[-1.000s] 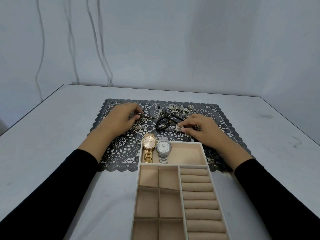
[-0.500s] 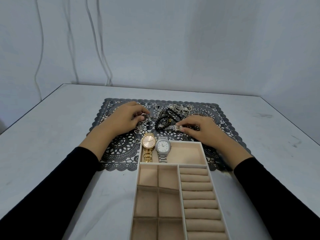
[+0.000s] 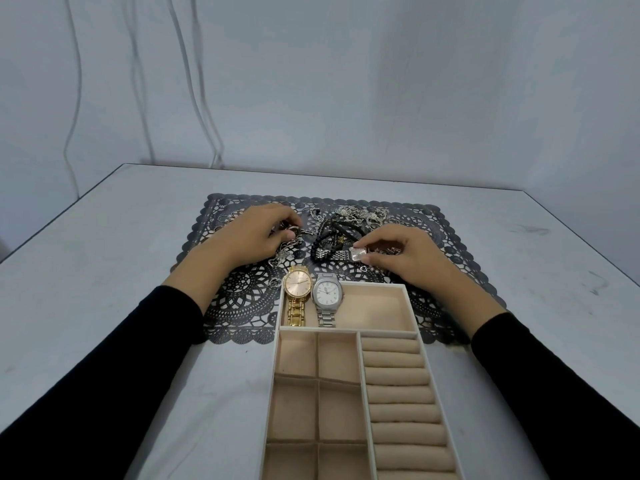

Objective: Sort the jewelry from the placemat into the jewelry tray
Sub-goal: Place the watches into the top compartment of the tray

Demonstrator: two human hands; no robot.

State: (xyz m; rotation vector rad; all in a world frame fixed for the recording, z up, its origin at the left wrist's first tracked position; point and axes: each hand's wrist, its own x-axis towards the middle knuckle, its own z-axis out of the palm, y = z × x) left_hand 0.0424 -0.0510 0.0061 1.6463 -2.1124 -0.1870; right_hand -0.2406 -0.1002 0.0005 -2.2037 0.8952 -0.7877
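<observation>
Item 1: your left hand (image 3: 254,237), at the far left of the black lace-pattern placemat (image 3: 242,301), has its fingers curled and its thumb and forefinger pinching the far end of a silver charm chain (image 3: 284,253). The chain trails toward you across the mat.

Item 2: your right hand (image 3: 410,256), far right of centre, has its fingers bent. Its thumb and forefinger nip the shiny clasp end of a flat silver mesh-link bracelet (image 3: 337,255), which lies on the mat.

Item 3: the unsorted heap of black cords, beads and silver chains (image 3: 346,221) lies on the mat between your hands and just beyond them.

Item 4: the white-walled, beige-lined jewelry tray (image 3: 411,308) has its far end overlapping the mat's near edge. In its far compartment a round gold watch (image 3: 296,288) and a square-faced silver watch (image 3: 327,294) lie side by side at the left, heads propped on the far wall.

Item 5: the grey table (image 3: 104,271) carries all of it.
</observation>
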